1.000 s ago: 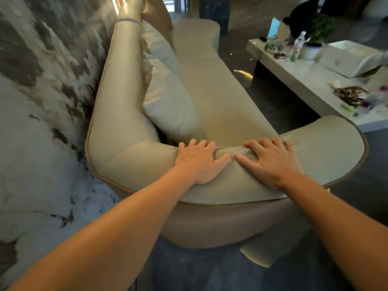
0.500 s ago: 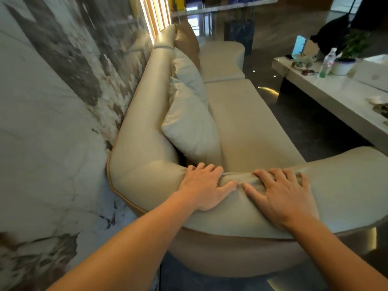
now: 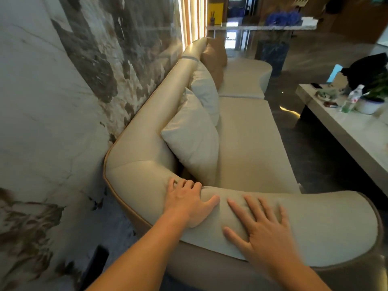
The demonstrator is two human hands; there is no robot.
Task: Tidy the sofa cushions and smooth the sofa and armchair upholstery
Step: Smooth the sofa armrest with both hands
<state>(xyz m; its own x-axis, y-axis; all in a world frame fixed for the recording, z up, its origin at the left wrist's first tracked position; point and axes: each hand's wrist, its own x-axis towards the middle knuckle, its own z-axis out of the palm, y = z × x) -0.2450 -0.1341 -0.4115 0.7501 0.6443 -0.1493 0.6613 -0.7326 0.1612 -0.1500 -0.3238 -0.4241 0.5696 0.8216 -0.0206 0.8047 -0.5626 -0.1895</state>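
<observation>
A long cream leather sofa (image 3: pixel 247 143) runs away from me along the wall. Its curved near armrest (image 3: pixel 315 225) lies right below me. My left hand (image 3: pixel 190 203) rests on the armrest's top, fingers curled over the inner edge. Beside it, my right hand (image 3: pixel 264 227) lies flat on the armrest with fingers spread. Neither hand holds anything. A cream cushion (image 3: pixel 193 141) leans against the backrest close to the armrest. A second cream cushion (image 3: pixel 204 89) stands behind it, and a tan cushion (image 3: pixel 215 57) sits farther back.
A marble wall (image 3: pixel 52 101) borders the sofa on the left. A white coffee table (image 3: pixel 346 131) at the right carries a bottle (image 3: pixel 351 99), a potted plant (image 3: pixel 371 101) and small items. Dark glossy floor (image 3: pixel 304 139) lies between sofa and table.
The view has tilted up and shifted. My right hand has slid back toward me down the armrest and spread flat. My left hand stays near the inner edge.
</observation>
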